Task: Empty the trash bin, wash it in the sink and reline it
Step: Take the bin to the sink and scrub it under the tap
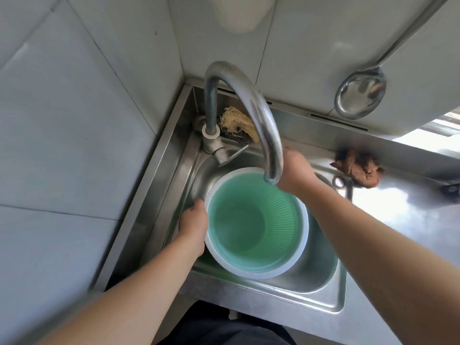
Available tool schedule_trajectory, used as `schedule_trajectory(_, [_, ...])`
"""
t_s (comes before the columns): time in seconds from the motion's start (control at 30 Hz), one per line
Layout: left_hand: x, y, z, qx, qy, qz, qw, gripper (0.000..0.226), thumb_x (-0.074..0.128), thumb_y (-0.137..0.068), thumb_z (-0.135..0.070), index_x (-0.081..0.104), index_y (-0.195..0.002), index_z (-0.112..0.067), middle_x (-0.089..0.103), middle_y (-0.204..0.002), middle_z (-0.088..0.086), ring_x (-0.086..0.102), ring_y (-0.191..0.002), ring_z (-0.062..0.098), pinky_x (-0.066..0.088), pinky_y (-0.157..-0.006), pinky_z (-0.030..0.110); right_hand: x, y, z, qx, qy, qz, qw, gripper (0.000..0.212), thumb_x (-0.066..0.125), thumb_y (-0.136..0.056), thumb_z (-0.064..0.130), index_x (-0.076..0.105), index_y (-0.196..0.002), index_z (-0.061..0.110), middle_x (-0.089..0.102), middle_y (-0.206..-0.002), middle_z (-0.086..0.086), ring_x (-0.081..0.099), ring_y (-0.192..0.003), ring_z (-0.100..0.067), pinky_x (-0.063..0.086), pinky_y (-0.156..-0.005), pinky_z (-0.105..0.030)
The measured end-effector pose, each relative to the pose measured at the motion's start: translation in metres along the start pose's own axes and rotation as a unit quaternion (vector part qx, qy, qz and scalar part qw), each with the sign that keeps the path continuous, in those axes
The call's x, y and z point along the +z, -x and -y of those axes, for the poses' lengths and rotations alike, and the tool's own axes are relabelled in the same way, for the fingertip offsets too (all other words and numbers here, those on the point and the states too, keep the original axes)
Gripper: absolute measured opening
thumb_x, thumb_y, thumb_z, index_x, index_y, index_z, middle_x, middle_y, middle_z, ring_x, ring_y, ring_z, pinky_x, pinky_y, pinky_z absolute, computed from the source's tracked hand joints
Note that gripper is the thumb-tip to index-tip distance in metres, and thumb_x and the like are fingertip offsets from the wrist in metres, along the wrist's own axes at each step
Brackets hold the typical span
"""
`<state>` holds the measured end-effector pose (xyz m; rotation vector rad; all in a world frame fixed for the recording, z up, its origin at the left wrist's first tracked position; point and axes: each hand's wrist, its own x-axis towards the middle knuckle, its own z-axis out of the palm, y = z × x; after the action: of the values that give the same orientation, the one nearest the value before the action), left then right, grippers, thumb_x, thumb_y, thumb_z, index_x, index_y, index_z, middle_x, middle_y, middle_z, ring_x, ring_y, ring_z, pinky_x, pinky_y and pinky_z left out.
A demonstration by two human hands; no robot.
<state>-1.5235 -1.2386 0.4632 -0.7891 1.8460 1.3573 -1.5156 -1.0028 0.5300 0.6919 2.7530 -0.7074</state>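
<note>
A round green trash bin [251, 225] with a white rim stands in the steel sink [321, 290], its opening under the curved faucet spout [261, 120]. It has no liner inside. My left hand [194, 220] grips the bin's left rim from outside, thumb at the edge. My right hand [296, 170] holds the far right rim behind the spout; its fingers are partly hidden by the faucet. No water stream is visible.
A frayed yellow scrubber [236, 122] lies behind the faucet base in the corner. A brown rag [358, 168] sits on the steel counter to the right. A metal ladle [361, 93] hangs on the tiled wall. A white dispenser [239, 11] hangs above.
</note>
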Motion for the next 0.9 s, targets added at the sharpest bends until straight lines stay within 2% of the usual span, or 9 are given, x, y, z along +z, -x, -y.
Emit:
schedule_trajectory(0.1, [-0.003, -0.004, 0.004, 0.023, -0.01, 0.006, 1.0, 0.039, 0.04, -0.093, -0.043, 0.059, -0.074, -0.014, 0.064, -0.077, 0.009, 0.058, -0.067, 0.027, 0.045, -0.061, 0.031, 0.026, 0.056, -0.044, 0.095, -0.042, -0.083, 0.991, 0.039, 0.055, -0.09, 0.041, 0.059, -0.116, 0.012, 0.057, -0.115, -0.008, 0.056, -0.092, -0.025, 0.043, -0.073, -0.032])
schedule_trajectory(0.23, [-0.003, -0.007, 0.005, 0.04, -0.032, 0.011, 0.999, 0.045, 0.038, -0.097, -0.046, 0.065, -0.081, -0.012, 0.071, -0.085, 0.011, 0.064, -0.072, 0.028, 0.047, -0.063, 0.031, 0.063, 0.118, -0.087, 0.23, -0.177, -0.104, 0.951, 0.056, 0.05, -0.082, 0.068, 0.05, -0.081, 0.013, 0.054, -0.081, -0.005, 0.054, -0.069, -0.025, 0.046, -0.058, -0.035])
schedule_trajectory(0.3, [-0.003, -0.005, 0.005, 0.05, -0.04, 0.006, 0.998, 0.05, 0.037, -0.098, -0.05, 0.066, -0.087, -0.011, 0.071, -0.086, 0.008, 0.065, -0.075, 0.026, 0.048, -0.064, 0.031, 0.077, 0.133, -0.088, 0.276, -0.263, -0.078, 0.921, 0.056, 0.048, -0.084, 0.07, 0.053, -0.087, 0.015, 0.06, -0.083, -0.003, 0.064, -0.069, -0.024, 0.056, -0.055, -0.038])
schedule_trajectory(0.43, [-0.004, 0.0, 0.002, 0.083, -0.057, -0.006, 0.995, 0.046, 0.037, -0.099, -0.061, 0.058, -0.08, -0.024, 0.062, -0.085, -0.007, 0.057, -0.076, 0.012, 0.04, -0.061, 0.027, 0.088, 0.131, -0.077, 0.29, -0.298, -0.109, 0.903, 0.049, 0.043, -0.091, 0.062, 0.053, -0.086, 0.014, 0.061, -0.084, -0.004, 0.06, -0.07, -0.017, 0.046, -0.054, -0.031])
schedule_trajectory(0.53, [-0.007, 0.001, -0.002, 0.131, -0.074, 0.025, 0.988, 0.039, 0.037, -0.099, -0.062, 0.061, -0.106, -0.032, 0.061, -0.094, -0.017, 0.057, -0.084, 0.004, 0.043, -0.073, 0.027, 0.086, 0.122, -0.07, 0.305, -0.307, -0.137, 0.891, 0.046, 0.041, -0.094, 0.057, 0.051, -0.084, 0.013, 0.06, -0.085, -0.005, 0.054, -0.072, -0.015, 0.037, -0.056, -0.03])
schedule_trajectory(0.6, [-0.006, 0.002, -0.004, 0.143, -0.083, 0.041, 0.985, 0.047, 0.037, -0.099, -0.063, 0.059, -0.129, -0.033, 0.06, -0.109, -0.016, 0.058, -0.098, 0.011, 0.043, -0.086, 0.031, 0.086, 0.121, -0.068, 0.317, -0.326, -0.14, 0.88, 0.049, 0.039, -0.094, 0.057, 0.05, -0.085, 0.01, 0.058, -0.085, -0.005, 0.053, -0.072, -0.016, 0.036, -0.056, -0.03])
schedule_trajectory(0.67, [-0.002, 0.005, -0.005, 0.151, -0.093, 0.031, 0.984, 0.055, 0.034, -0.1, -0.062, 0.056, -0.138, -0.028, 0.055, -0.115, -0.014, 0.053, -0.107, 0.013, 0.043, -0.092, 0.034, 0.085, 0.122, -0.065, 0.338, -0.358, -0.152, 0.857, 0.053, 0.039, -0.094, 0.058, 0.051, -0.086, 0.007, 0.057, -0.084, -0.005, 0.052, -0.072, -0.017, 0.037, -0.057, -0.031])
schedule_trajectory(0.77, [0.009, 0.014, -0.008, 0.131, -0.093, 0.03, 0.987, 0.052, 0.035, -0.099, -0.063, 0.065, -0.121, -0.026, 0.068, -0.108, -0.01, 0.064, -0.101, 0.018, 0.053, -0.091, 0.039, 0.079, 0.126, -0.067, 0.369, -0.397, -0.177, 0.821, 0.052, 0.039, -0.093, 0.057, 0.051, -0.082, 0.007, 0.053, -0.079, -0.004, 0.049, -0.068, -0.018, 0.036, -0.056, -0.032])
schedule_trajectory(0.9, [0.025, 0.028, -0.014, 0.114, -0.084, 0.046, 0.989, 0.049, 0.04, -0.099, -0.06, 0.069, -0.107, -0.021, 0.075, -0.098, 0.004, 0.071, -0.089, 0.023, 0.056, -0.071, 0.035, 0.062, 0.136, -0.08, 0.373, -0.409, -0.185, 0.812, 0.05, 0.042, -0.091, 0.055, 0.049, -0.073, 0.009, 0.05, -0.072, -0.006, 0.048, -0.065, -0.021, 0.037, -0.055, -0.031])
